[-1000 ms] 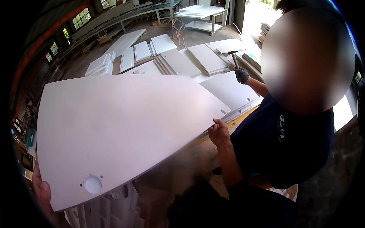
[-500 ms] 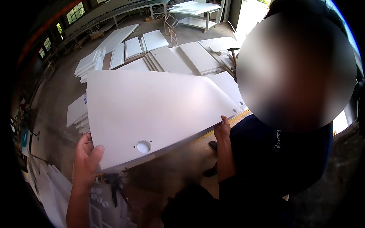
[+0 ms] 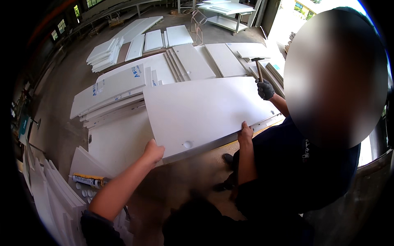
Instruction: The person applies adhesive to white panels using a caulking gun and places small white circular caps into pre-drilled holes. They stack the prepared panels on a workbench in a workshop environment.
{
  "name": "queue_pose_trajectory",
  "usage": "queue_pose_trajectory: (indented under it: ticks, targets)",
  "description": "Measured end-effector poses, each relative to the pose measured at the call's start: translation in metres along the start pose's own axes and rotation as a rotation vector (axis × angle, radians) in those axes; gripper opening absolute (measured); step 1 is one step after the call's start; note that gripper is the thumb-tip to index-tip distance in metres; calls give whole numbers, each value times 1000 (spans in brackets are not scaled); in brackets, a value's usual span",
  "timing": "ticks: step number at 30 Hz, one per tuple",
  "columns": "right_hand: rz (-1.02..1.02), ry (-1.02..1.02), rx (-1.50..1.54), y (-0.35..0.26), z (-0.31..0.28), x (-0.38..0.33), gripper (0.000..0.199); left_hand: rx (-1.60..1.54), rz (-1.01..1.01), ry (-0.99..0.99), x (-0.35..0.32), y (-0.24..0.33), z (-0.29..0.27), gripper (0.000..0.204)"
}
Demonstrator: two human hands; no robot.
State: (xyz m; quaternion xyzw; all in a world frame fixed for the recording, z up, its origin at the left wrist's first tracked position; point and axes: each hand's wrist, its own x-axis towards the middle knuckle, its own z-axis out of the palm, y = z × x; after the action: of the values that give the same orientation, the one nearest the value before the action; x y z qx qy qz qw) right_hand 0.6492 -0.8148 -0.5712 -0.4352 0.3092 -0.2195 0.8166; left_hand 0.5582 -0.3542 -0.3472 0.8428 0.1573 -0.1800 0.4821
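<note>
Left hand (image 3: 154, 153): fingers curled in, closed on the near-left corner of the white panel (image 3: 205, 108); fingertips hidden. Right hand (image 3: 245, 133): closed on the panel's near long edge, thumb up at the top face, remaining fingers mostly out of sight underneath. Panel sits in front of the person, face up, over other boards on the right; can't tell if it's resting on them or held clear. Round hole (image 3: 188, 144) near its front edge, between the hands.

Just past the far right corner, a co-worker's gloved hand (image 3: 265, 89) grips a hammer (image 3: 258, 67), head up. Left of the panel: stacked boards with blue print (image 3: 111, 88). Lower left, near the left forearm: yellow-and-dark cartridge (image 3: 88, 179), white round pieces (image 3: 87, 192) beside it, upright white boards (image 3: 53, 197) further out. Back: wheeled table (image 3: 225, 21).
</note>
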Motion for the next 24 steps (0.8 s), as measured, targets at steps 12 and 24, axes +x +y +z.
queue_pose_trajectory:
  ticks: [12,24]
  targets:
    - [-153,7,-1286,85,-11,-145,88,94,359,84,-75,41,-18,68]
    - [145,-1813,-1442,130,22,-404,39,-364,197,-240,-310,-123,-32,52]
